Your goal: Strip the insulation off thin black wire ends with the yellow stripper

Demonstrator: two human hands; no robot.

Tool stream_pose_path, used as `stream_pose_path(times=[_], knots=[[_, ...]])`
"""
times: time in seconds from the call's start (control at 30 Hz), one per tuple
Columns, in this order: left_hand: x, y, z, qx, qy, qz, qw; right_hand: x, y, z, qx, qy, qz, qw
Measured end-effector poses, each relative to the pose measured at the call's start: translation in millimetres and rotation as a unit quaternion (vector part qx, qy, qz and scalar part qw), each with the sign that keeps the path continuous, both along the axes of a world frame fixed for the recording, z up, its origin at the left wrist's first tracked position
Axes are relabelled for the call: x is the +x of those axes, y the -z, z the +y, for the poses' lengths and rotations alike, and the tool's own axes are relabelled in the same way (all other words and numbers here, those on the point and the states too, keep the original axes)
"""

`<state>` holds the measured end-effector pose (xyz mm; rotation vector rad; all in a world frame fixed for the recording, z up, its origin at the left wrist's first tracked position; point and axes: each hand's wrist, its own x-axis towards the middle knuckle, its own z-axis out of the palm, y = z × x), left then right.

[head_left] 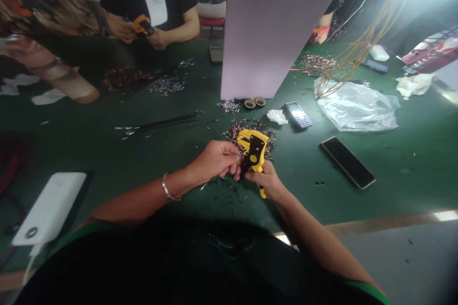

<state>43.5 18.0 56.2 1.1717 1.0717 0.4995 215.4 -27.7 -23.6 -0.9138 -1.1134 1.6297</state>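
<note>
My right hand (265,180) is wrapped round the handles of a yellow and black wire stripper (255,150), its head pointing away from me. Close against the tool's left side is my left hand (223,159), fingers pinched together; whatever they hold is too small to make out. Under and behind the tool lies a pile of short copper-coloured and black wire pieces (270,140). Small black scraps (227,188) are scattered on the green table (171,157) below my hands. Long thin black wires (161,123) lie to the left.
Beyond my hands are two small round containers (249,104), crumpled tissue (277,116), a keypad phone (298,115) and an upright panel (268,33). A smartphone (347,162) and plastic bag (358,105) lie right, a white power bank (50,207) left. Across the table, a person holds an orange tool (141,24).
</note>
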Motion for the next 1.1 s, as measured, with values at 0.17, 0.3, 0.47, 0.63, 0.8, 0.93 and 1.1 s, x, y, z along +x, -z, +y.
stream_pose_path(times=[0.17,0.3,0.47,0.63,0.8,0.93,1.1], knots=[[1.0,-0.4,-2.0,-0.006,-0.013,0.009,1.000,0.1,-0.1,-2.8,0.013,0.011,-0.014,1.000],[1.0,0.0,-3.6,-0.011,-0.016,0.000,1.000,-0.2,0.7,-5.4,0.031,0.026,-0.045,0.998],[1.0,0.7,-4.3,-0.018,-0.019,-0.007,1.000,-2.6,1.2,-9.5,0.048,0.045,-0.116,0.991],[-1.0,2.2,-3.7,-0.011,-0.012,-0.002,1.000,-4.7,-2.3,-12.6,0.070,0.078,-0.205,0.973],[-3.4,3.4,-3.1,-0.022,-0.003,0.011,1.000,-5.9,-9.7,-14.2,0.139,0.103,-0.317,0.933],[-3.2,2.3,-2.6,-0.025,0.009,0.022,0.999,-7.8,-10.4,-15.0,0.175,0.115,-0.371,0.905],[-3.0,0.2,-1.4,-0.018,0.029,0.029,0.999,-9.6,-4.1,-15.7,0.210,0.135,-0.404,0.880]])
